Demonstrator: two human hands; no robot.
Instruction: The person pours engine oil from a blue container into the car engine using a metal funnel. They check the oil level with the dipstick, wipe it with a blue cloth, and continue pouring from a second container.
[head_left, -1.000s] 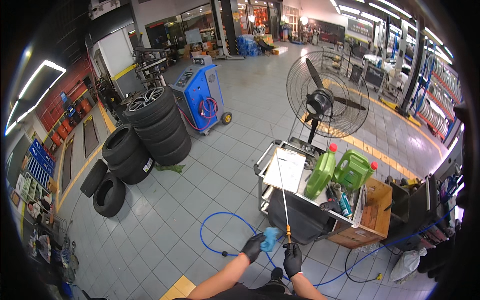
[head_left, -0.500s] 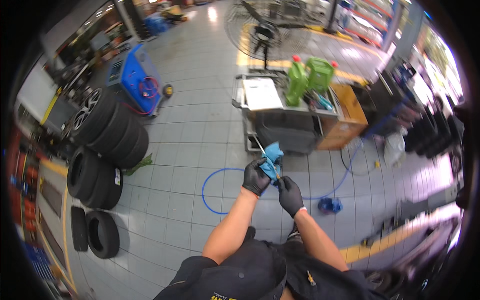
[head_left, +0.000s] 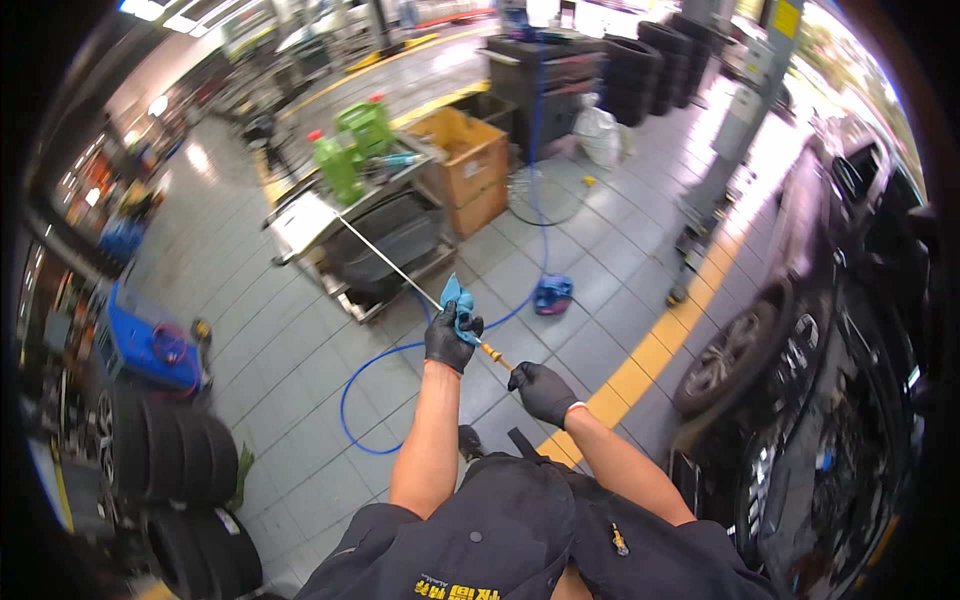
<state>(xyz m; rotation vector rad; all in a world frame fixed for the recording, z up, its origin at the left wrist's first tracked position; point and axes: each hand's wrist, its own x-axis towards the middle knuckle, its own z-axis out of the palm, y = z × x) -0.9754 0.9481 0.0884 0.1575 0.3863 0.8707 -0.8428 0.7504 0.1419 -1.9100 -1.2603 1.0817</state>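
Observation:
Both my hands wear black gloves and are out in front of me. My left hand (head_left: 450, 343) is closed around a blue cloth (head_left: 457, 295), which wraps the shaft of a long thin dipstick (head_left: 491, 352). Its pale rod runs out past the cloth to the upper left, over the cart. An orange-yellow section shows between my two hands. The dipstick's near end is pinched in my right hand (head_left: 543, 393), whose fingertips are partly hidden.
A cart (head_left: 335, 235) holds green jugs (head_left: 340, 172) and a paper sheet; a cardboard box (head_left: 470, 165) stands beside it. A blue hose (head_left: 345, 415) loops over the tiles near a crumpled blue item (head_left: 553, 294). At right is a dark car (head_left: 800, 400); stacked tires (head_left: 170, 450) stand left.
The view has swung to the right, bringing the car in and shifting cart and tires left. My hands have moved farther apart along the dipstick, and more of the orange-yellow section shows.

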